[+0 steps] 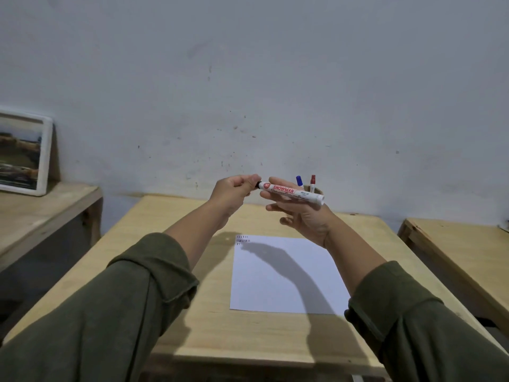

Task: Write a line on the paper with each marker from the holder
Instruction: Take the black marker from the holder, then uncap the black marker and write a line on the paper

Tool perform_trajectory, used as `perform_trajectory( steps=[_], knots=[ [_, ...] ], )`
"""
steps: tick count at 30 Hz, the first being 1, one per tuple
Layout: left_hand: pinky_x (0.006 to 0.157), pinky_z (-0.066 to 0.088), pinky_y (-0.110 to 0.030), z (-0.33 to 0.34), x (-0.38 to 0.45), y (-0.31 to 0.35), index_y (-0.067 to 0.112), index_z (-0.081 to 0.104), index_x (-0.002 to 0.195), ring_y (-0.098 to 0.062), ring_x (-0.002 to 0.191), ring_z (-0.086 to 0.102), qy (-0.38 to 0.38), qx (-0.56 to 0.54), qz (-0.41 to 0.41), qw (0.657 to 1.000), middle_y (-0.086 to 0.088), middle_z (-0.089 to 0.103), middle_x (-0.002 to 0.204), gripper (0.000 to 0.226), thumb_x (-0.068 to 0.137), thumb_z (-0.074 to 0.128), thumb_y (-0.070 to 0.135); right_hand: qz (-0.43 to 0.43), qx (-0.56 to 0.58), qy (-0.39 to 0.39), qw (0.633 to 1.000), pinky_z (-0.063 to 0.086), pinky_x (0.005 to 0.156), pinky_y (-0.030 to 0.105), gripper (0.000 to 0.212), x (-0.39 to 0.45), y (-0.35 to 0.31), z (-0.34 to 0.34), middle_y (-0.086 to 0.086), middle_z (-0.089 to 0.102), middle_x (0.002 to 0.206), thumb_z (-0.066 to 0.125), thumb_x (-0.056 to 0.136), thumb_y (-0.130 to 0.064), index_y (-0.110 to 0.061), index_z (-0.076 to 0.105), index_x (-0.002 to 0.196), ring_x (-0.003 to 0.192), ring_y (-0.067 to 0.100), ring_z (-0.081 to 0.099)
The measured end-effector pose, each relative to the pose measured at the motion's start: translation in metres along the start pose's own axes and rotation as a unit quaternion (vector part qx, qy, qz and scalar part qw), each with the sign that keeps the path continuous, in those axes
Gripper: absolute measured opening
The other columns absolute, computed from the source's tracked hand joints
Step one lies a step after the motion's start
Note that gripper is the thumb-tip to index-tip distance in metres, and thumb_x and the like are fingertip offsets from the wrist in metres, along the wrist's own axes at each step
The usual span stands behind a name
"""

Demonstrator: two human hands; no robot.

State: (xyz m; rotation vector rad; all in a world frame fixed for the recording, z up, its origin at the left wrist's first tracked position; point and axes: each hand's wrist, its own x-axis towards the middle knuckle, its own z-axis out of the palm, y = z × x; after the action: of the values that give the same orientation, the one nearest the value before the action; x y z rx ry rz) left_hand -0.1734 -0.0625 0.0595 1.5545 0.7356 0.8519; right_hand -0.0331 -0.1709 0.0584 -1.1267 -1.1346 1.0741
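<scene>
I hold a white marker (pixel 289 192) with red lettering level above the table. My right hand (pixel 298 209) grips its barrel. My left hand (pixel 234 190) is closed around the black cap end at the marker's left tip. Behind my right hand stands the holder (pixel 316 189), mostly hidden, with a blue-capped marker (pixel 299 180) and a red-capped marker (pixel 313 180) sticking up from it. A white sheet of paper (pixel 286 274) lies flat on the wooden table (pixel 170 260) below my hands, with a few short black marks at its top left corner.
A framed picture (pixel 23 153) leans against the wall on a wooden bench (pixel 41 213) to the left. Another wooden bench (pixel 462 252) stands to the right. A pale wall rises right behind the table.
</scene>
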Motion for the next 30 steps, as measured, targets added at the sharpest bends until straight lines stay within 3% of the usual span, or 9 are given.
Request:
perform_trajectory(
  steps=[4,6,10,14,18,21,24,30],
  knots=[
    [0.089,0.039,-0.027,0.0,-0.006,-0.004,0.024,0.067,0.098,-0.004,0.097,0.056,-0.009,0.025,0.031,0.999,0.007,0.066,0.096,0.018,0.09,0.055,0.035,-0.007,0.03,0.066,0.997,0.037,0.069,0.026,0.03,0.003,0.007,0.007,-0.003,0.075,0.094,0.069,0.073,-0.034,-0.029,0.067,0.103,0.085,0.015,0.064],
    [0.078,0.041,-0.02,0.001,-0.007,-0.008,0.024,0.068,0.098,-0.008,0.097,0.056,0.002,0.078,0.06,0.995,0.007,0.066,0.095,0.02,0.092,0.052,0.034,-0.019,0.048,0.104,0.993,0.04,0.064,0.024,0.029,0.006,0.009,0.011,0.0,0.073,0.082,0.067,0.074,-0.04,-0.021,0.066,0.096,0.075,0.015,0.064],
    [0.053,0.034,-0.008,0.005,-0.008,-0.013,0.016,0.064,0.094,-0.007,0.065,0.046,0.046,0.227,0.125,0.965,0.008,0.056,0.075,0.03,0.097,0.038,0.03,-0.039,0.072,0.148,0.986,0.043,0.052,0.019,0.016,0.012,0.01,0.02,0.003,0.066,0.069,0.058,0.091,-0.029,-0.013,0.062,0.089,0.058,0.011,0.059],
    [0.054,0.033,-0.008,0.005,-0.006,-0.014,0.014,0.054,0.08,-0.007,0.058,0.039,0.06,0.274,0.16,0.946,0.009,0.048,0.067,0.033,0.099,0.031,0.025,-0.055,0.072,0.148,0.985,0.044,0.051,0.019,0.015,0.013,0.01,0.023,0.002,0.065,0.062,0.056,0.093,-0.021,-0.009,0.062,0.087,0.055,0.012,0.057],
    [0.048,0.032,-0.014,0.002,-0.008,-0.019,0.012,0.052,0.077,-0.013,0.055,0.037,0.04,0.262,0.123,0.956,0.0,0.046,0.066,0.037,0.099,0.029,0.03,-0.062,0.04,0.124,0.99,0.047,0.057,0.018,0.011,0.012,0.014,0.021,0.0,0.067,0.07,0.054,0.094,-0.016,-0.007,0.061,0.093,0.06,0.012,0.059],
    [0.06,0.034,-0.02,-0.002,-0.008,-0.028,0.015,0.054,0.079,-0.027,0.08,0.057,0.013,0.24,0.079,0.968,-0.005,0.056,0.082,0.037,0.098,0.029,0.035,-0.065,0.027,0.117,0.991,0.047,0.06,0.02,0.009,0.011,0.022,0.021,0.0,0.068,0.076,0.055,0.093,-0.015,-0.009,0.062,0.091,0.063,0.014,0.059],
    [0.072,0.036,-0.026,-0.006,-0.007,-0.036,0.019,0.054,0.078,-0.032,0.105,0.058,0.01,0.224,0.055,0.973,-0.004,0.06,0.092,0.037,0.098,0.029,0.038,-0.074,0.005,0.114,0.991,0.047,0.063,0.023,0.008,0.012,0.029,0.023,0.003,0.067,0.079,0.057,0.092,-0.015,-0.011,0.063,0.089,0.066,0.016,0.059],
    [0.072,0.034,-0.034,-0.029,0.002,-0.051,0.024,0.049,0.064,-0.024,0.083,0.05,0.023,0.252,-0.006,0.967,-0.009,0.057,0.088,0.043,0.096,0.026,0.043,-0.088,0.019,0.12,0.989,0.048,0.062,0.022,0.007,0.015,0.038,0.023,0.004,0.067,0.077,0.057,0.091,-0.011,-0.008,0.063,0.088,0.064,0.015,0.057]
  ],
)
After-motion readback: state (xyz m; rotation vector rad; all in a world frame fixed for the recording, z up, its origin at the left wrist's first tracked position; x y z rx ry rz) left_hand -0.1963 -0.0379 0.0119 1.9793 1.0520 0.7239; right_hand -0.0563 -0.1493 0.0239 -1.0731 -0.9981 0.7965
